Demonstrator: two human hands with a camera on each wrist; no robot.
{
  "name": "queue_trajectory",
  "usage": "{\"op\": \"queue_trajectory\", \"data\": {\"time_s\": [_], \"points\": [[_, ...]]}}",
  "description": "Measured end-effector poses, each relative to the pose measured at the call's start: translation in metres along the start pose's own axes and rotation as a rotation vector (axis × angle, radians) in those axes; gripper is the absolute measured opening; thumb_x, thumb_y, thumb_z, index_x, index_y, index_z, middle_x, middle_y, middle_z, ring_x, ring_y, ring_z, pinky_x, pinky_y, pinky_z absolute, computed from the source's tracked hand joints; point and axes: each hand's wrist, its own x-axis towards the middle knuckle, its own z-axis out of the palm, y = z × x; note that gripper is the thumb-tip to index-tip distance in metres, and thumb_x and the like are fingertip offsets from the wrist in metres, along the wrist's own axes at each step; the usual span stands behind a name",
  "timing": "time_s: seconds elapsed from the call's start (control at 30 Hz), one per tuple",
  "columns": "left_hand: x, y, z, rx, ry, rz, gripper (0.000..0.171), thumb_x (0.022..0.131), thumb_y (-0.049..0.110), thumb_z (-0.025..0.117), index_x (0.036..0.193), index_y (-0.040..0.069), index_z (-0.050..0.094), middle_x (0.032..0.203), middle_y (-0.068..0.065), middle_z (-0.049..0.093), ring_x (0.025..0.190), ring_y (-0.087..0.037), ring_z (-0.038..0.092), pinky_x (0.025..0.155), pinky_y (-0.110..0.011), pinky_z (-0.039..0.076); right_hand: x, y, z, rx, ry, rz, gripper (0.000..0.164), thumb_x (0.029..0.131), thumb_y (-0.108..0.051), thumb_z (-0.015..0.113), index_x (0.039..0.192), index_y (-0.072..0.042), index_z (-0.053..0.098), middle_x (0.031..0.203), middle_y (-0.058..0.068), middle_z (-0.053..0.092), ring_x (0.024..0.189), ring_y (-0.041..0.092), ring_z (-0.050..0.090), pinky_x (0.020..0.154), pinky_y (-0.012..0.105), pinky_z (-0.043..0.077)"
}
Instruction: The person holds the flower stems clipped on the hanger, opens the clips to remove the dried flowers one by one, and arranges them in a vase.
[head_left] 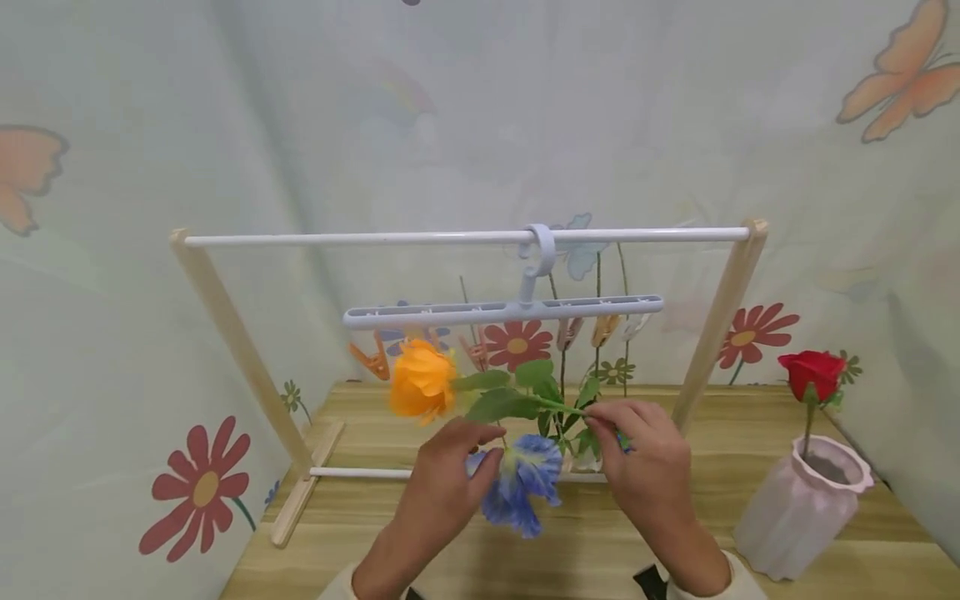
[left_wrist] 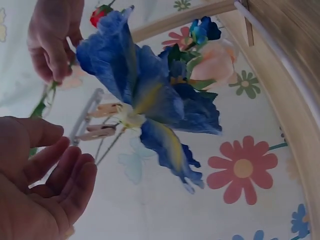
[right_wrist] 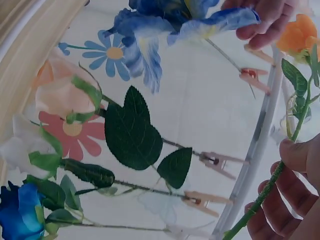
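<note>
An orange artificial rose with green leaves lies sideways before the hanger; my right hand pinches its green stem between thumb and fingers. My left hand hovers under the rose, thumb and fingers apart and slightly bent, holding nothing in the left wrist view. Beside it hangs a blue iris, head down, its stem in a pink clothespin. A grey-blue hanger carries several clothespins; an orange clothespin at its left end has no stem in it.
The hanger hooks over the white rod of a wooden rack. Other clipped flowers include a peach rose, a white rose and a blue rose. At right stands a pale vase with a red rose.
</note>
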Motion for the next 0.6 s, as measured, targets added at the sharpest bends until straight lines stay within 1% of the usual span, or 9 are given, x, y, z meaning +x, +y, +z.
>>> {"op": "queue_trajectory", "data": {"time_s": [0.07,0.17,0.27,0.33,0.4,0.43,0.5,0.6], "points": [[0.003,-0.004,0.004,-0.060,0.018,-0.065,0.022,0.088,0.007,0.077,0.110,0.013,0.074,0.101,-0.003,0.073,0.087,-0.017,0.069,0.078,-0.030,0.059,-0.001,0.003,-0.005,0.003,0.003,0.037,0.017,0.077,-0.005,0.085,0.091,-0.012,0.078,0.090,0.005,0.075,0.085,0.023,0.068,0.073,0.033,0.054],[0.009,-0.010,0.010,-0.118,0.051,-0.134,0.024,0.090,0.009,0.075,0.113,0.008,0.070,0.103,-0.006,0.072,0.088,-0.018,0.071,0.081,-0.030,0.060,-0.001,0.010,-0.014,0.016,0.031,0.091,0.023,0.074,0.002,0.086,0.093,-0.011,0.079,0.091,0.004,0.075,0.081,0.016,0.067,0.071,0.021,0.052],[0.016,-0.013,0.014,-0.192,0.066,-0.222,0.029,0.091,0.012,0.075,0.118,0.006,0.067,0.106,-0.007,0.072,0.090,-0.016,0.072,0.083,-0.029,0.061,-0.001,0.017,-0.027,0.033,0.054,0.164,0.023,0.076,0.005,0.084,0.094,-0.008,0.078,0.089,0.007,0.074,0.080,-0.003,0.062,0.072,0.007,0.046],[0.021,-0.014,0.016,-0.236,0.067,-0.276,0.033,0.092,0.014,0.075,0.122,0.006,0.065,0.108,-0.008,0.072,0.093,-0.016,0.072,0.085,-0.030,0.061,0.001,0.023,-0.035,0.039,0.080,0.209,0.022,0.078,0.006,0.082,0.095,-0.005,0.078,0.088,0.010,0.074,0.082,-0.015,0.056,0.075,0.002,0.043],[0.025,-0.015,0.017,-0.268,0.064,-0.322,0.034,0.092,0.017,0.074,0.123,0.007,0.064,0.110,-0.008,0.073,0.095,-0.017,0.072,0.087,-0.033,0.060,0.003,0.028,-0.043,0.033,0.104,0.250,0.020,0.079,0.006,0.081,0.097,-0.003,0.078,0.088,0.012,0.073,0.085,-0.023,0.051,0.076,-0.001,0.041],[0.027,-0.016,0.017,-0.277,0.058,-0.348,0.034,0.093,0.020,0.074,0.124,0.009,0.064,0.111,-0.007,0.073,0.097,-0.017,0.072,0.088,-0.035,0.060,0.004,0.031,-0.047,0.026,0.117,0.272,0.019,0.080,0.006,0.081,0.097,-0.003,0.078,0.087,0.008,0.073,0.086,-0.025,0.050,0.076,-0.001,0.041],[0.030,-0.016,0.017,-0.298,0.044,-0.395,0.035,0.094,0.024,0.072,0.126,0.011,0.063,0.113,-0.006,0.073,0.101,-0.019,0.071,0.091,-0.038,0.060,0.007,0.037,-0.055,0.017,0.147,0.321,0.018,0.082,0.004,0.080,0.098,-0.002,0.078,0.088,-0.007,0.072,0.085,-0.025,0.051,0.076,-0.001,0.041],[0.035,-0.017,0.018,-0.327,0.032,-0.435,0.034,0.095,0.027,0.071,0.125,0.013,0.064,0.113,-0.004,0.072,0.104,-0.021,0.071,0.092,-0.041,0.059,0.010,0.046,-0.066,-0.008,0.193,0.395,0.018,0.083,0.002,0.080,0.100,-0.001,0.079,0.092,-0.032,0.062,0.082,-0.024,0.053,0.077,-0.001,0.041]]}}
